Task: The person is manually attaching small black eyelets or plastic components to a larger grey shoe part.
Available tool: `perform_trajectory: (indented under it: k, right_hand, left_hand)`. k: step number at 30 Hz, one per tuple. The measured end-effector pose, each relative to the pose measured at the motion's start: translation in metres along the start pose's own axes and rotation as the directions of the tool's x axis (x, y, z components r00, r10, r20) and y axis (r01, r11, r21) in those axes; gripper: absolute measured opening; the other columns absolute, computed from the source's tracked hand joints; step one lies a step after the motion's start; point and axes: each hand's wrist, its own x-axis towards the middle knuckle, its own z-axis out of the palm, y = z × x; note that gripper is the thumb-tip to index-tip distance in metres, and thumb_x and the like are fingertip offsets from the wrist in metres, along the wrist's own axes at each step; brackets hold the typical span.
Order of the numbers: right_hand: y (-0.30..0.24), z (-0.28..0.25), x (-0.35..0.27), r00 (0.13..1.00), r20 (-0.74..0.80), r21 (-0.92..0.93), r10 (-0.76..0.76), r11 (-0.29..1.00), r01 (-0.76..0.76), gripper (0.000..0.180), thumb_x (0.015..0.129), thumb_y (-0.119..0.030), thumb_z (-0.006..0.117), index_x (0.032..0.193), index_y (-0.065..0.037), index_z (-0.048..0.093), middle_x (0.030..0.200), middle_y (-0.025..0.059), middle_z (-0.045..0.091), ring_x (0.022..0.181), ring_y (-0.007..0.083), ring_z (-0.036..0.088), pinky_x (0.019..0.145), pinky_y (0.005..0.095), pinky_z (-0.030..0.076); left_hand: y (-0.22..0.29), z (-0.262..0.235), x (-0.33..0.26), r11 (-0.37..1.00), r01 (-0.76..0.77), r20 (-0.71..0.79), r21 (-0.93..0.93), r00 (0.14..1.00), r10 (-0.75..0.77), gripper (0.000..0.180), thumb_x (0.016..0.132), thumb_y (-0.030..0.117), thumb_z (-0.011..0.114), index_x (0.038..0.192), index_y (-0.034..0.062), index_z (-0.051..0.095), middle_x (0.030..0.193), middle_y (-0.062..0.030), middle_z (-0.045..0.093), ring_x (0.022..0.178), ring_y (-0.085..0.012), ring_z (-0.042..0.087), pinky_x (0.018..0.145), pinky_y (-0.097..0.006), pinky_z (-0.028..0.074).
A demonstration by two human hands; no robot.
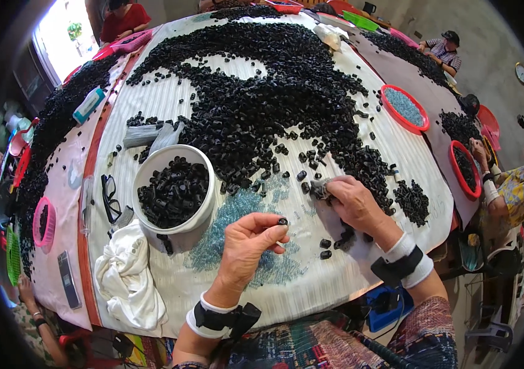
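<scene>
My left hand [249, 246] pinches a small black cylindrical part [283, 221] between thumb and fingertips, its open end showing. It is above a spread of small clear bluish pieces [219, 230]. To the right, my right hand [357, 203] is low over the table with fingers drawn together. A greyish thing [319, 189] shows at its fingertips; what it is, I cannot make out. A large heap of black parts [262, 117] lies beyond both hands. Left of my left hand stands a white bucket [208, 206] holding more black parts. Several loose black parts [325, 248] lie below my right hand.
A white cloth [128, 280], black-framed glasses [110, 198] and grey bundles [142, 135] lie left. A smartphone [68, 280] and pink basket [44, 221] are farther left. Red trays [423, 126] stand right. Co-workers sit around the table, one in a yellow patterned top [514, 203].
</scene>
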Motion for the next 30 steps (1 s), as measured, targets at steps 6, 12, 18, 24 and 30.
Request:
perform_trajectory:
  k: [6,12,18,24,30]
  right_hand:
    - [-0.016,-0.024,-0.016,0.991,0.016,0.016,0.136,0.991,-0.136,0.013,0.076,-0.004,0.060,0.087,-0.003,0.054,0.076,0.0120,0.060,0.075,0.0311,0.058,0.069,0.0400,0.048]
    - [-0.015,-0.018,-0.012,0.979,-0.152,0.115,0.134,0.986,-0.118,0.009,0.077,-0.002,0.058,0.084,-0.003,0.051,0.074,0.0149,0.056,0.070,0.0344,0.054,0.064,0.0403,0.046]
    - [-0.016,0.009,0.018,0.987,-0.146,0.028,0.067,0.998,-0.064,0.009,0.074,-0.001,0.053,0.083,-0.003,0.051,0.074,0.0147,0.056,0.077,0.0341,0.057,0.067,0.0418,0.047]
    - [-0.015,0.020,0.015,0.996,-0.080,-0.030,0.035,0.999,-0.037,0.013,0.072,-0.001,0.055,0.084,-0.004,0.053,0.078,0.0113,0.057,0.077,0.0312,0.057,0.066,0.0398,0.048]
    - [-0.021,0.026,0.025,0.988,-0.064,0.001,0.140,0.990,-0.141,0.013,0.073,0.001,0.056,0.085,-0.005,0.054,0.078,0.0124,0.052,0.080,0.0328,0.056,0.069,0.0419,0.048]
  left_hand:
    - [-0.002,0.002,0.003,1.000,0.022,-0.015,0.009,1.000,-0.022,0.014,0.083,0.000,0.063,0.097,-0.0017,0.062,0.091,-0.0137,0.067,0.073,-0.0166,0.066,0.056,-0.025,0.056]
    - [0.002,0.006,0.003,1.000,0.009,-0.017,-0.007,1.000,-0.009,0.016,0.083,0.004,0.066,0.097,-0.0024,0.062,0.084,-0.0095,0.066,0.073,-0.0163,0.066,0.057,-0.025,0.055]
    - [0.004,0.004,0.000,1.000,0.010,-0.042,-0.001,0.999,-0.010,0.017,0.082,0.003,0.066,0.097,-0.0024,0.061,0.084,-0.0097,0.066,0.071,-0.0160,0.066,0.055,-0.024,0.055]
    - [0.000,0.004,0.002,1.000,0.026,-0.019,-0.012,0.999,-0.026,0.014,0.083,0.001,0.064,0.097,-0.0014,0.062,0.088,-0.0116,0.067,0.072,-0.0160,0.066,0.054,-0.025,0.056]
    - [-0.002,0.002,0.001,1.000,0.020,-0.016,-0.023,1.000,-0.020,0.016,0.083,0.002,0.066,0.098,-0.0016,0.062,0.087,-0.0113,0.066,0.073,-0.0167,0.066,0.056,-0.026,0.057]
